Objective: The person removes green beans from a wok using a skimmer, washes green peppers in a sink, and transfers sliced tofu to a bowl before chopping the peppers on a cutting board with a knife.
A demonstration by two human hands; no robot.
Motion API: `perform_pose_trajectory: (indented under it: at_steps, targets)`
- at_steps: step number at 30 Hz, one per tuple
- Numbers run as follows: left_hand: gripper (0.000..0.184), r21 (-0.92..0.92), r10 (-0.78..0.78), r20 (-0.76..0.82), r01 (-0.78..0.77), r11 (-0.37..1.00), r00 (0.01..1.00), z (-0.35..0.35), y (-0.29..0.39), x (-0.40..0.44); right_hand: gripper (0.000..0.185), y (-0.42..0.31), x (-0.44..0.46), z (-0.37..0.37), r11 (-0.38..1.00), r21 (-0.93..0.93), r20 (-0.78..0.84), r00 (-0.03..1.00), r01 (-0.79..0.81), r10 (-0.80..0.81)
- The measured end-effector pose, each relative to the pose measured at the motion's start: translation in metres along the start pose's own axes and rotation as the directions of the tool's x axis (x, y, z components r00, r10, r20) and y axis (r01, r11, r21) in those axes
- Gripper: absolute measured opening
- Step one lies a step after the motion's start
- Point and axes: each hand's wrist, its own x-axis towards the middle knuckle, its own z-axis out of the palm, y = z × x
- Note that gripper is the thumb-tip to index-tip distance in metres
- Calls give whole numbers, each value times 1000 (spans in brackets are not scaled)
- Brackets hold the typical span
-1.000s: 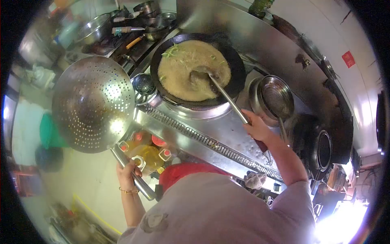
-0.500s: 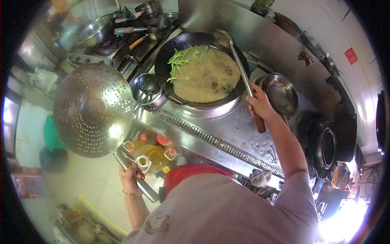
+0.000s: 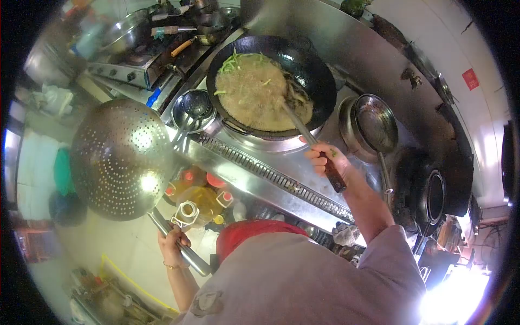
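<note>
My left hand (image 3: 174, 238) is closed around the metal handle of a big perforated strainer (image 3: 122, 157), raised over the floor left of the stove. In my right hand (image 3: 327, 157) is the dark wooden grip of a long ladle (image 3: 297, 120). The ladle's bowl is hidden in the frothing, bubbling liquid (image 3: 246, 95) inside a black wok (image 3: 319, 70). Green bean-like strips (image 3: 238, 60) show at the wok's far left side, mostly covered by foam.
A metal bowl (image 3: 208, 123) with a small skimmer (image 3: 196, 103) stands left of the wok. Pans (image 3: 374, 122) lie to its right. Oil jugs (image 3: 197, 203) stand below the counter edge. A second stove (image 3: 122, 73) with pots is at the back left.
The ladle has gone from the wok's far rim down into the liquid, my right hand moving nearer and left. Foam now covers more of the green strips. The strainer has dropped slightly.
</note>
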Motion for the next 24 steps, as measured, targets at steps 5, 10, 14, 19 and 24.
perform_pose_trajectory:
  at_steps: [5, 10, 14, 19, 24]
  targets:
    - [21, 24, -3, 34, 3, 1000, 999, 0, 5, 5, 48, 21, -5, 14, 996, -60, 117, 992, 61, -54]
    - [22, 62, -33, 80, 29, 998, 996, 9, 11, 13, 54, 19, -34, 43, 937, -320, -46, 986, 137, -160]
    - [22, 131, 11, 136, -29, 991, 991, 26, 21, 26, 58, 18, -48, 57, 846, -504, -90, 963, 175, -253]
    - [25, 237, 24, 248, -85, 968, 969, 46, 45, 60, 69, 22, -75, 68, 506, -855, -99, 921, 114, -376]
    - [24, 470, 103, 278, -229, 852, 955, 83, 91, 120, 68, 16, -146, 77, -2, -988, -135, 865, -156, -483]
